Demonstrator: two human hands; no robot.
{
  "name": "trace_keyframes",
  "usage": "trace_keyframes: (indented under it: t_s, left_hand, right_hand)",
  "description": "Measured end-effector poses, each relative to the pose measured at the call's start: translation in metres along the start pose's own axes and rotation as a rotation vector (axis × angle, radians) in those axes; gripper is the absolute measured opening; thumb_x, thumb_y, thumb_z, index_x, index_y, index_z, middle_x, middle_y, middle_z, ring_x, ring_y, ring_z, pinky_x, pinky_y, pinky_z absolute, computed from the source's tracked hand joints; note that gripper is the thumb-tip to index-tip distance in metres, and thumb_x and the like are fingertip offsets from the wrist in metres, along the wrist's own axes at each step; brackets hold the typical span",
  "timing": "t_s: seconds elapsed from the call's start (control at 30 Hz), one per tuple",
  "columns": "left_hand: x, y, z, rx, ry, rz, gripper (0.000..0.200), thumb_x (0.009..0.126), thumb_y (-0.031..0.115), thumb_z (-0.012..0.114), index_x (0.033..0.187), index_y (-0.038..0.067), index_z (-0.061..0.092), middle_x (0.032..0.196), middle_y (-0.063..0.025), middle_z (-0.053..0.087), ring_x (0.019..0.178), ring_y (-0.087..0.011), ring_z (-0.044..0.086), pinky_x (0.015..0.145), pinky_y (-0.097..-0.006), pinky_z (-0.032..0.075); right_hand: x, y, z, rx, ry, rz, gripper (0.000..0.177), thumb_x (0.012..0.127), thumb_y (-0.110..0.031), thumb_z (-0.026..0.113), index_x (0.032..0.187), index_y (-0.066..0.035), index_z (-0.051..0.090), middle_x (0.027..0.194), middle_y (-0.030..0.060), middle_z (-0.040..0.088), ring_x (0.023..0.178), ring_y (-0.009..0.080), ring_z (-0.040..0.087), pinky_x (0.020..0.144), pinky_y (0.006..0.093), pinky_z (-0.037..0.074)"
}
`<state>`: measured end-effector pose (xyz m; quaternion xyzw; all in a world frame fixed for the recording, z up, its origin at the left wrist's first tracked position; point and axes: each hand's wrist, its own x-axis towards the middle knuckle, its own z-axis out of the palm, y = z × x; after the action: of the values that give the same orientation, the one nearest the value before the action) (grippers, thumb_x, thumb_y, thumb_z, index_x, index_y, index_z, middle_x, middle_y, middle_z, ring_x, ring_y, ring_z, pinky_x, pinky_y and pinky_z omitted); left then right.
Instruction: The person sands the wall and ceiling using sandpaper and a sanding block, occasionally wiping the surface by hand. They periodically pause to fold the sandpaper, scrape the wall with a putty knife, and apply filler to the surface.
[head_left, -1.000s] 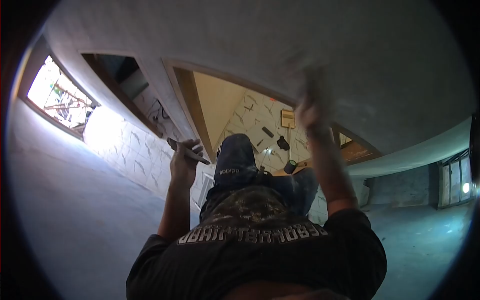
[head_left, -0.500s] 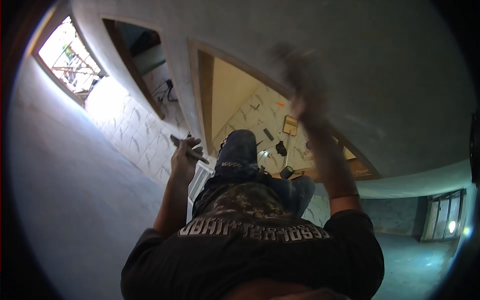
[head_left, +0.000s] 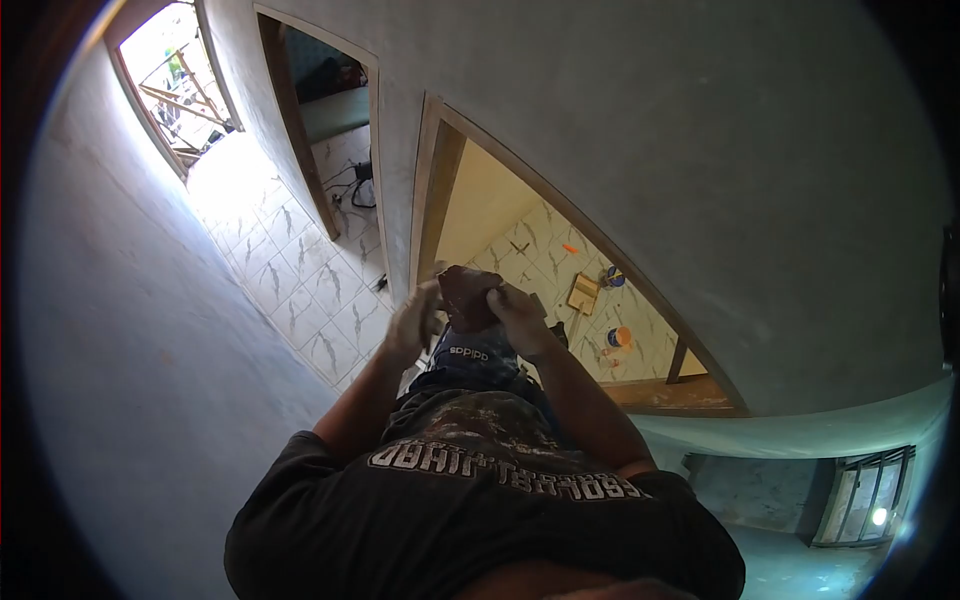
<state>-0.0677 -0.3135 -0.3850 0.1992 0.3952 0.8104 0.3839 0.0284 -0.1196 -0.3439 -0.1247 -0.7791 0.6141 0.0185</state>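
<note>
A dark reddish-brown piece of sandpaper (head_left: 468,298) is held up in front of my body, above the knee. My right hand (head_left: 520,318) grips its right side, the thumb lying across the face. At the left edge of the sandpaper, my left hand (head_left: 418,318) is closed with its fingers curled and a little blurred. What those fingers hold is hidden. Pale dust coats both hands. Behind my right hand, a small brown edge pokes out that I cannot identify.
A grey plastered wall (head_left: 740,200) rises on the right, with a wooden door frame (head_left: 432,190) set in it. Through the doorway, a dustpan (head_left: 583,292), an orange-and-white container (head_left: 620,337) and a blue round container (head_left: 612,276) stand on tiles. A bluish wall (head_left: 180,400) is at left.
My right hand has come down from the wall to my front and now grips the sandpaper. My left hand, which held a flat, dark tool, has moved right beside it. The view has shifted.
</note>
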Motion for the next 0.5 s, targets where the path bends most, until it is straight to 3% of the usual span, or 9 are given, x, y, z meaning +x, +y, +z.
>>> trace_keyframes:
  t_s: [0.03, 0.2, 0.27, 0.3, 0.37, 0.4, 0.43, 0.47, 0.5]
  left_hand:
    - [0.005, -0.011, -0.007, -0.042, -0.232, 0.023, 0.043, 0.100, 0.028, 0.041, 0.131, -0.001, 0.046, 0.098, -0.0073, 0.062, 0.079, -0.0083, 0.058, 0.066, -0.0196, 0.049]
    - [0.006, 0.013, 0.082, -0.005, -0.036, 0.059, 0.041, 0.100, 0.026, 0.042, 0.130, -0.001, 0.045, 0.114, -0.0074, 0.058, 0.099, -0.0128, 0.057, 0.087, -0.0282, 0.047]
    - [0.013, 0.008, 0.086, -0.069, 0.025, 0.093, 0.040, 0.100, 0.025, 0.042, 0.130, -0.001, 0.045, 0.118, -0.0073, 0.056, 0.105, -0.0140, 0.056, 0.090, -0.0303, 0.046]
    - [0.015, 0.008, 0.090, -0.126, -0.009, 0.058, 0.039, 0.099, 0.025, 0.043, 0.129, 0.000, 0.046, 0.117, -0.0069, 0.057, 0.104, -0.0136, 0.056, 0.090, -0.0301, 0.046]
    - [0.015, 0.012, 0.095, -0.053, 0.097, -0.179, 0.035, 0.099, 0.022, 0.044, 0.126, 0.001, 0.049, 0.115, -0.0061, 0.057, 0.101, -0.0128, 0.057, 0.087, -0.0283, 0.046]
    - [0.020, -0.001, 0.090, -0.103, -0.091, -0.109, 0.038, 0.097, 0.022, 0.047, 0.128, 0.000, 0.049, 0.120, -0.0082, 0.056, 0.111, -0.0160, 0.052, 0.099, -0.0322, 0.039]
    - [0.022, 0.020, 0.104, 0.361, -0.193, 0.282, 0.044, 0.094, 0.021, 0.050, 0.133, 0.002, 0.046, 0.135, -0.0155, 0.046, 0.132, -0.0273, 0.035, 0.111, -0.0408, 0.023]
    - [0.026, 0.020, 0.103, 0.784, -0.233, 0.333, 0.049, 0.092, 0.019, 0.052, 0.138, 0.008, 0.043, 0.148, -0.0196, 0.029, 0.142, -0.0372, 0.010, 0.114, -0.0482, 0.009]
    - [0.028, 0.018, 0.102, 0.801, -0.198, 0.341, 0.049, 0.092, 0.019, 0.052, 0.138, 0.008, 0.043, 0.148, -0.0196, 0.029, 0.142, -0.0372, 0.010, 0.114, -0.0482, 0.009]
  right_hand:
    - [-0.005, -0.015, -0.001, 0.094, 0.014, 0.022, 0.029, 0.097, -0.023, 0.046, 0.116, -0.003, 0.056, 0.102, 0.0111, 0.064, 0.093, 0.0208, 0.061, 0.085, 0.0319, 0.047]
    - [-0.024, -0.048, -0.006, 0.012, -0.015, -0.094, 0.035, 0.099, -0.026, 0.043, 0.118, 0.001, 0.054, 0.110, 0.0088, 0.061, 0.099, 0.0189, 0.059, 0.087, 0.0317, 0.046]
    - [-0.019, -0.022, -0.009, 0.368, 0.378, 0.112, 0.047, 0.099, -0.038, 0.038, 0.124, 0.000, 0.051, 0.119, 0.0110, 0.057, 0.107, 0.0226, 0.056, 0.092, 0.0358, 0.044]
    - [-0.020, -0.032, -0.011, 0.373, 0.351, 0.108, 0.047, 0.099, -0.038, 0.038, 0.124, 0.000, 0.051, 0.119, 0.0110, 0.057, 0.107, 0.0226, 0.056, 0.092, 0.0358, 0.044]
    - [-0.023, -0.049, -0.015, 0.850, -0.242, -0.052, 0.064, 0.098, -0.053, 0.031, 0.137, -0.003, 0.040, 0.126, 0.0153, 0.053, 0.120, 0.0284, 0.050, 0.102, 0.0432, 0.038]
    - [-0.027, -0.039, -0.019, 0.952, -0.288, -0.044, 0.069, 0.096, -0.057, 0.027, 0.138, -0.004, 0.037, 0.130, 0.0158, 0.050, 0.123, 0.0294, 0.047, 0.104, 0.0444, 0.036]
    - [-0.031, -0.029, -0.018, 1.051, -0.329, -0.035, 0.074, 0.095, -0.061, 0.024, 0.140, -0.004, 0.034, 0.134, 0.0162, 0.047, 0.127, 0.0305, 0.044, 0.107, 0.0457, 0.033]
    - [-0.033, -0.027, -0.010, 1.060, -0.381, -0.023, 0.074, 0.095, -0.061, 0.024, 0.140, -0.004, 0.034, 0.134, 0.0162, 0.047, 0.127, 0.0305, 0.044, 0.107, 0.0457, 0.033]
    - [-0.036, -0.027, -0.007, 1.137, -0.335, -0.042, 0.072, 0.096, -0.060, 0.024, 0.140, -0.004, 0.034, 0.136, 0.0162, 0.045, 0.129, 0.0285, 0.041, 0.107, 0.0446, 0.033]
